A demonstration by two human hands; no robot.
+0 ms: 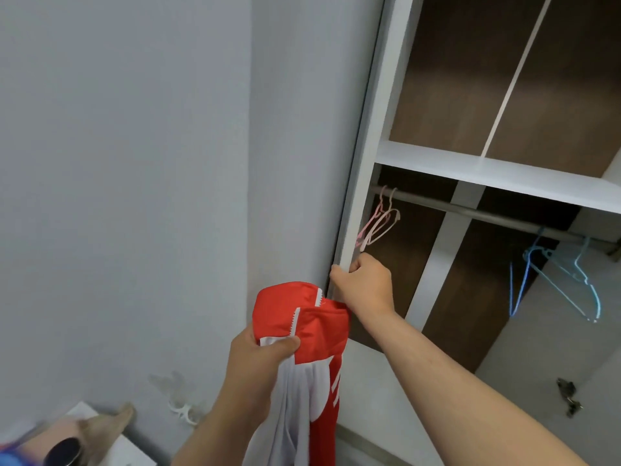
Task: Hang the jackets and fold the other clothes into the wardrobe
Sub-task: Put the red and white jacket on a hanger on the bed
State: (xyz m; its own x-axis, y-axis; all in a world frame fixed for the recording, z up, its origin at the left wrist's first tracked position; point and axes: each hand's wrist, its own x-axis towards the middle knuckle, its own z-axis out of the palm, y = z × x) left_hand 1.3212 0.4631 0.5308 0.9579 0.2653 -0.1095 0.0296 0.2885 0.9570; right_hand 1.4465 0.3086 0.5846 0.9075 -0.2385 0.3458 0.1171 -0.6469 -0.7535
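Observation:
A red and white jacket point(316, 334) hangs bunched from my left hand point(258, 361), which grips it near the collar at the lower middle. My right hand point(364, 284) grips the white edge of the wardrobe door frame point(366, 163), just above the jacket. Inside the wardrobe a metal rail point(497, 215) runs under a white shelf point(487, 169). Pink hangers point(378, 223) hang at the rail's left end, close above my right hand. Blue hangers point(568, 277) hang further right.
A grey wall point(134, 163) fills the left half. At the bottom left stands a white stand point(124, 449) with a plush toy point(100, 428) and a dark round object point(65, 450). A white clip point(181, 406) sits on the wall nearby.

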